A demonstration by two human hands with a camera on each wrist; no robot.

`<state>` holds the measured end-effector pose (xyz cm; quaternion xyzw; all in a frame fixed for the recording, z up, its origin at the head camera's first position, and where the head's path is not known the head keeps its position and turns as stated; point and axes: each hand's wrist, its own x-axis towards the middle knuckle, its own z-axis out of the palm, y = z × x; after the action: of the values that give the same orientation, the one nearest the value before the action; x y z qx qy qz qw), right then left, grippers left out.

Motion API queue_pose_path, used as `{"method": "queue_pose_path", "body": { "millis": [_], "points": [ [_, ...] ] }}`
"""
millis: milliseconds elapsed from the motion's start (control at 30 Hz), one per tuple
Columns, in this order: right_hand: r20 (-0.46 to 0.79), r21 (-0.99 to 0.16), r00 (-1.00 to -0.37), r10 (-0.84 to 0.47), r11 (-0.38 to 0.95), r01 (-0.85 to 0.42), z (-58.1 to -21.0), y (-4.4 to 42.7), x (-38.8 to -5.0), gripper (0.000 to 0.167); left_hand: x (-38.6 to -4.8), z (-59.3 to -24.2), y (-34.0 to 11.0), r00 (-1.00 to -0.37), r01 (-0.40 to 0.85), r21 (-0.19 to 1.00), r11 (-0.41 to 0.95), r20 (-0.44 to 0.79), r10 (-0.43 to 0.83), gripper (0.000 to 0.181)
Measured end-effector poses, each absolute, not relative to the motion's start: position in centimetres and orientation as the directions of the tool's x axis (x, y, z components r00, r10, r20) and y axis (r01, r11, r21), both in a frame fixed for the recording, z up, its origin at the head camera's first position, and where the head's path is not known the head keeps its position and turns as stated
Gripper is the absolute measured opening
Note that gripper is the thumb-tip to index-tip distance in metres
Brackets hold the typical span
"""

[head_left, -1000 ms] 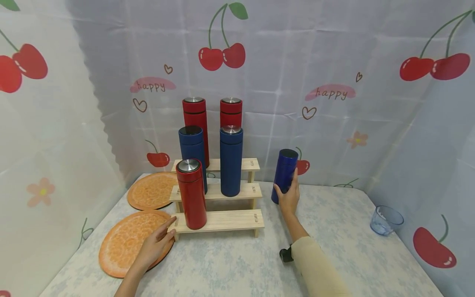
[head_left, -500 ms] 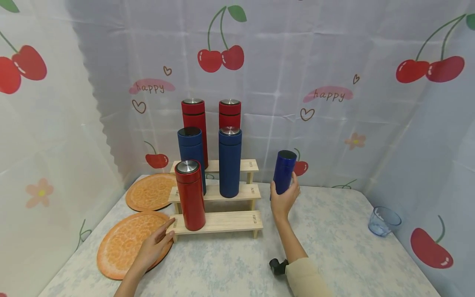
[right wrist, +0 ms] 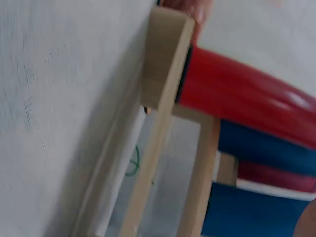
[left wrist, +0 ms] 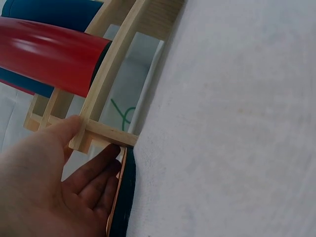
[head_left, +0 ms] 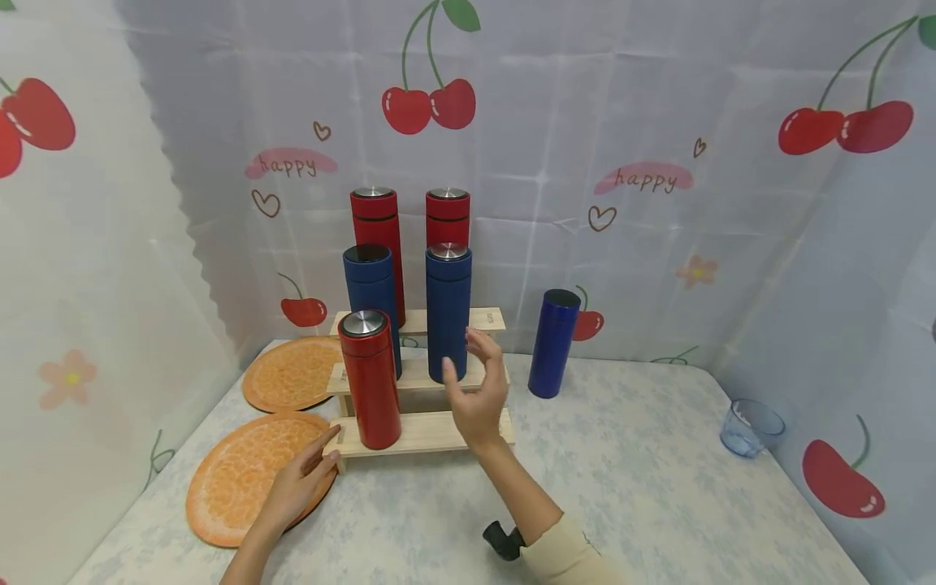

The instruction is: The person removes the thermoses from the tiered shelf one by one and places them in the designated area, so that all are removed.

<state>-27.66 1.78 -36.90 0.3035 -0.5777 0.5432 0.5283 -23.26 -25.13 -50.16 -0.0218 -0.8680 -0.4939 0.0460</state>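
Note:
My left hand (head_left: 294, 479) holds the left end of the three-tier wooden stand (head_left: 439, 431) at its lowest step; in the left wrist view, the stand's corner (left wrist: 91, 118) lies between thumb and fingers. My right hand (head_left: 478, 398) holds nothing, its thumb and fingers spread apart in front of the right blue thermos flask (head_left: 448, 305) on the middle step; whether they touch it I cannot tell. A glossy red thermos (head_left: 371, 390) stands on the lowest step. Another blue thermos (head_left: 371, 280) is behind it. Right of the stand, a shiny dark-blue thermos (head_left: 553, 345) stands on the table.
Two red thermoses (head_left: 448, 215) stand on the top step, partly hidden. Two round orange-patterned mats (head_left: 219, 496) lie left of the stand. A clear blue glass bowl (head_left: 753, 428) sits near the table's right edge. Cherry-print curtains (head_left: 526, 146) enclose the table (head_left: 621, 487).
My right hand gripped and briefly raised the dark-blue thermos, which now stands on the table released. That hand has moved left to the middle-step blue thermos. The left hand stays put.

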Motion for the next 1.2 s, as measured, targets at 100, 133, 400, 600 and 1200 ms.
{"method": "queue_pose_path", "body": {
  "millis": [100,133,400,600,1200],
  "points": [
    [0.918,-0.394,-0.393,0.049,0.189,-0.899,-38.4,-0.1,-28.1,0.07,-23.2,-50.0,-25.2,-0.995,0.085,0.854,0.513,0.104,-0.008,0.053],
    [0.897,-0.434,-0.441,-0.003,0.182,-0.882,-39.0,-0.6,-28.3,0.078,-23.2,-50.1,-25.2,-0.995,0.083,0.855,0.511,0.103,-0.009,0.053],
    [0.711,-0.64,-0.668,-0.221,0.191,-0.744,-42.0,-3.2,-28.6,0.099,-23.1,-50.0,-24.9,-0.997,0.069,0.86,0.505,0.082,-0.005,0.054],
    [0.677,-0.647,-0.676,-0.29,0.204,-0.735,-42.8,-4.0,-28.7,0.099,-23.1,-50.0,-25.1,-0.996,0.072,0.859,0.507,0.087,-0.007,0.054],
    [0.768,-0.592,-0.626,-0.139,0.221,-0.775,-42.1,-0.7,-26.8,0.094,-23.3,-50.1,-25.1,-0.996,0.05,0.85,0.524,0.08,-0.033,0.055]
  ]
}}
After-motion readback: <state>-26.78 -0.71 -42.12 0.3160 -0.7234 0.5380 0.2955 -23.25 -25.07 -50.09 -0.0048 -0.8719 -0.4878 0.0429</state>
